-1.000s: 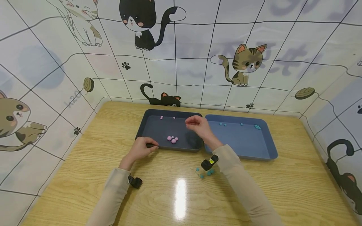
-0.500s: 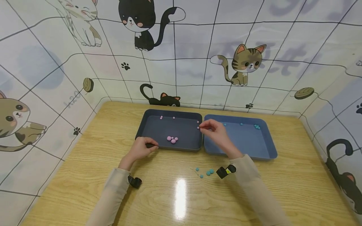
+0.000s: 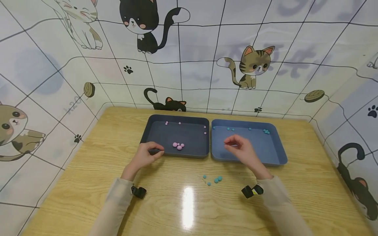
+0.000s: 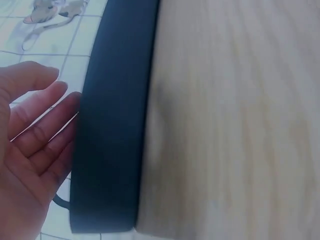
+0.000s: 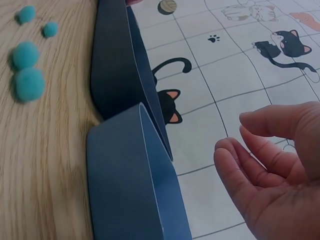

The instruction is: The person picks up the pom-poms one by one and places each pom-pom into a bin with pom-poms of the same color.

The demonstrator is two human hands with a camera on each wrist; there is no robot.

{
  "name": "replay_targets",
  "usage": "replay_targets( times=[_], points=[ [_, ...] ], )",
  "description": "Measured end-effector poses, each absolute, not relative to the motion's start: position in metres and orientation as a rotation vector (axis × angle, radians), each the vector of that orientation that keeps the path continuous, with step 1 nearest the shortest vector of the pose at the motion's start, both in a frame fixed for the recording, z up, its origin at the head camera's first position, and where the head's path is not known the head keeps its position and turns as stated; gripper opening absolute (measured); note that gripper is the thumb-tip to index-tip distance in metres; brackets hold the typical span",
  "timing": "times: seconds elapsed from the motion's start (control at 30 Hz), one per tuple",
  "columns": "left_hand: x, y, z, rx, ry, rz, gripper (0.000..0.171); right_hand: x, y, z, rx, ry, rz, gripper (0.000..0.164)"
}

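In the head view, my left hand (image 3: 144, 156) hovers at or lightly touches the front left corner of the dark tray (image 3: 189, 154). The left wrist view shows its fingers (image 4: 42, 135) loosely bent beside the dark tray wall, holding nothing visible. Above the blue tray (image 3: 254, 157) is my right hand (image 3: 242, 150), its thumb and fingers apart with nothing seen between them. Pink pom-poms (image 3: 179, 147) form a cluster in the dark tray, with others along its back and right side. Small teal pom-poms (image 3: 266, 131) lie along the blue tray's back.
Several loose teal pom-poms (image 3: 218, 179) lie on the wooden table (image 3: 165, 203) in front of the trays. The two trays stand side by side, almost touching. A cat-patterned sheet (image 3: 200, 75) surrounds the table at the back and sides.
My right hand has moved right, from above the dark tray to above the blue one, uncovering two pink pom-poms at the dark tray's right side. My left hand has stayed at the corner.
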State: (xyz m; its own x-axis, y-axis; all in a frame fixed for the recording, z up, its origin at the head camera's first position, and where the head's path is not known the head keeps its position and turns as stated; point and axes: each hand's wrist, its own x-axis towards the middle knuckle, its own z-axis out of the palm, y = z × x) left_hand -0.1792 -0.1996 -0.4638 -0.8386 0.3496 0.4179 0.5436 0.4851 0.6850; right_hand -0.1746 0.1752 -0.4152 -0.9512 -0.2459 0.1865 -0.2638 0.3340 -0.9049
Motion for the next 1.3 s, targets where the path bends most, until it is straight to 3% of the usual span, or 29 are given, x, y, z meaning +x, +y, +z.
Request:
replay_targets(
  times=[0.5,0.83,1.3],
  points=[
    [-0.167,-0.159,-0.452,-0.922,-2.249,-1.336,0.020,-0.165,0.228,-0.427,0.589,-2.534,1.520,0.016],
    [-0.144,-0.131,-0.412,-1.027,-2.211,-1.387,0.024,-0.164,0.272,-0.435,0.807,-2.549,1.682,0.021],
    [-0.134,-0.103,-0.415,-1.128,-2.348,-1.580,0.023,-0.166,0.298,-0.441,0.860,-2.762,1.569,0.025]
  ],
)
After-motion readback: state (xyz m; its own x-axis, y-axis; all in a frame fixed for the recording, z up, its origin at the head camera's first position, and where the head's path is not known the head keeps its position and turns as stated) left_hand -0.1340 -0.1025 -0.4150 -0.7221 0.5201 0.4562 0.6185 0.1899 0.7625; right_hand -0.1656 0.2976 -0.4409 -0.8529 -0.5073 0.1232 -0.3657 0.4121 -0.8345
